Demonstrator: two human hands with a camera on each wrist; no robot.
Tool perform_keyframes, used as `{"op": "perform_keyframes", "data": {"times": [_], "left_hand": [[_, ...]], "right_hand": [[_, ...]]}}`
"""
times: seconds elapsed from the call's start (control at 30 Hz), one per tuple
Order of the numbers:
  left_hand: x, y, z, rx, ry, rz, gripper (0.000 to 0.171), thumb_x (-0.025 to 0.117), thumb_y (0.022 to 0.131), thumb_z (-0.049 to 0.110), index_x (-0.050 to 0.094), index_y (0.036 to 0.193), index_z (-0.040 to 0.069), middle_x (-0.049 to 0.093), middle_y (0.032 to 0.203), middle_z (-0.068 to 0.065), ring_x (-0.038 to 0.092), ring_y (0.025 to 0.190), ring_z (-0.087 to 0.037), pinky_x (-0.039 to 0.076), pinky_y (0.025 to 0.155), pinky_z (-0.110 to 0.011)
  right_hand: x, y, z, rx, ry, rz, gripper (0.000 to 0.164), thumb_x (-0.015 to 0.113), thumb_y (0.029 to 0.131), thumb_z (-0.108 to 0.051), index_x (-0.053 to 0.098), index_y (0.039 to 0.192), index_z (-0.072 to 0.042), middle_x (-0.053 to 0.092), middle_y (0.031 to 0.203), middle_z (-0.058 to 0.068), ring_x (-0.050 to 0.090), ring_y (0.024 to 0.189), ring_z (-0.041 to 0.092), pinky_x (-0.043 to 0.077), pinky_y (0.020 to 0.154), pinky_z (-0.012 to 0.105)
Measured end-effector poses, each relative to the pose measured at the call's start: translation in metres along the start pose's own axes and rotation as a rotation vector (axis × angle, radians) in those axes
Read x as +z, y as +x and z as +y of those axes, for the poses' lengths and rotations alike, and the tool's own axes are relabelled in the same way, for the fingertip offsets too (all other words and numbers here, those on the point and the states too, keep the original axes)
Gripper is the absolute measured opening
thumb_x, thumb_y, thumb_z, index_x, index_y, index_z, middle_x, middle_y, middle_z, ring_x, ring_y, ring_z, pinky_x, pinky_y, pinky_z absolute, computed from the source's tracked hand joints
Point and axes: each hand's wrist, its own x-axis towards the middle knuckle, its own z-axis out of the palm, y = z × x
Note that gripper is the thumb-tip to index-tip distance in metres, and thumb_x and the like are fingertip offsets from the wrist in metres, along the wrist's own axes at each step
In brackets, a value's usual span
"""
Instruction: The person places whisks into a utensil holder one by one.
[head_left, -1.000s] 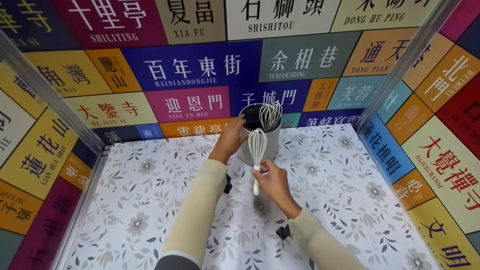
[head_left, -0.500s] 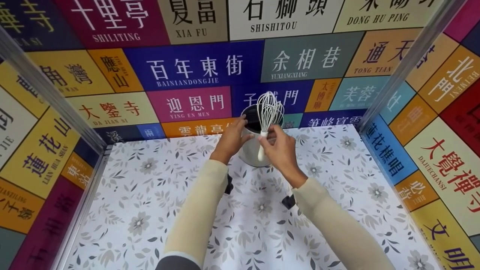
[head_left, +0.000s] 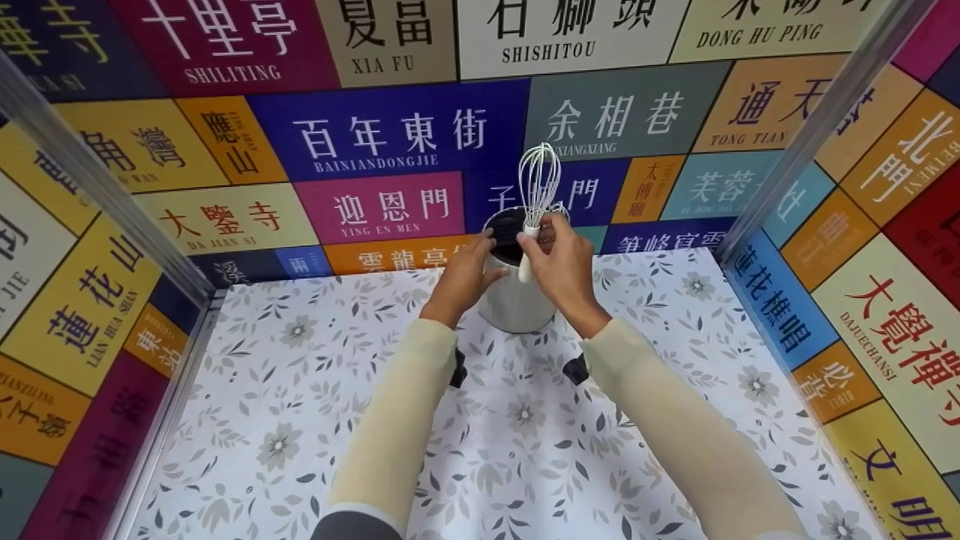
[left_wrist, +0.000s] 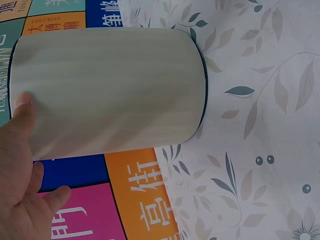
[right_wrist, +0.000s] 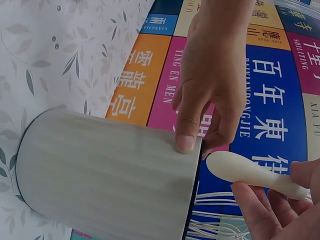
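Note:
My right hand (head_left: 566,270) pinches a small wire whisk (head_left: 540,180) by its white handle, fingers near where the wires begin. The whisk stands wires up above the mouth of a light grey utensil holder (head_left: 517,304), its handle end below the rim line and outside the wall in the right wrist view. At the holder's left side, my left hand (head_left: 461,281) holds the rim, its thumb (right_wrist: 186,142) on the outer wall. White wires of another whisk (right_wrist: 215,227) show past the rim; the rest of it is hidden. Something dark sits inside the holder; its kind is unclear.
The holder stands near the back edge of a table (head_left: 277,390) with a white leaf-and-flower cover. Colourful panels (head_left: 382,135) with Chinese lettering rise close behind it and along both sides. Metal corner posts (head_left: 802,142) stand at the back corners.
My right hand has lifted the whisk up and away from me, from in front of the holder to above its mouth. The left hand has stayed at the rim.

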Motion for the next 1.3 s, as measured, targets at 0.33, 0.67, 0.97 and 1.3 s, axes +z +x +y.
{"op": "perform_keyframes", "data": {"times": [0.33,0.67,0.97,1.3], "left_hand": [[0.000,0.000,0.004,-0.021,-0.003,-0.025,0.059,0.066,0.099,0.034,0.050,0.149,0.006,0.038,0.165,-0.005,0.041,0.150,-0.025,0.032,0.125,-0.038],[0.000,0.001,0.004,-0.019,0.010,-0.016,0.059,0.067,0.099,0.035,0.051,0.148,0.007,0.040,0.164,-0.004,0.042,0.149,-0.024,0.033,0.124,-0.037],[0.001,0.002,0.001,0.008,0.032,0.004,0.057,0.068,0.098,0.033,0.053,0.146,0.005,0.042,0.162,-0.008,0.046,0.145,-0.028,0.037,0.122,-0.039],[0.002,-0.001,0.000,0.015,0.030,0.019,0.055,0.069,0.098,0.031,0.054,0.145,0.005,0.043,0.162,-0.008,0.045,0.146,-0.027,0.037,0.122,-0.038]], "right_hand": [[0.009,0.017,0.001,-0.023,-0.020,0.053,0.029,0.071,0.097,-0.028,0.064,0.116,-0.007,0.073,0.098,0.008,0.069,0.087,0.021,0.056,0.074,0.038],[0.020,0.021,0.003,-0.017,-0.022,0.077,0.026,0.072,0.097,-0.027,0.065,0.113,-0.007,0.068,0.099,0.009,0.067,0.089,0.021,0.057,0.076,0.036],[0.029,0.018,0.005,-0.036,-0.034,0.082,0.021,0.072,0.097,-0.024,0.063,0.102,-0.006,0.065,0.097,0.010,0.066,0.088,0.022,0.056,0.079,0.037],[0.032,0.014,0.008,-0.038,-0.072,0.102,0.026,0.075,0.094,-0.024,0.059,0.086,-0.005,0.060,0.083,0.011,0.060,0.078,0.026,0.047,0.068,0.037]]}}
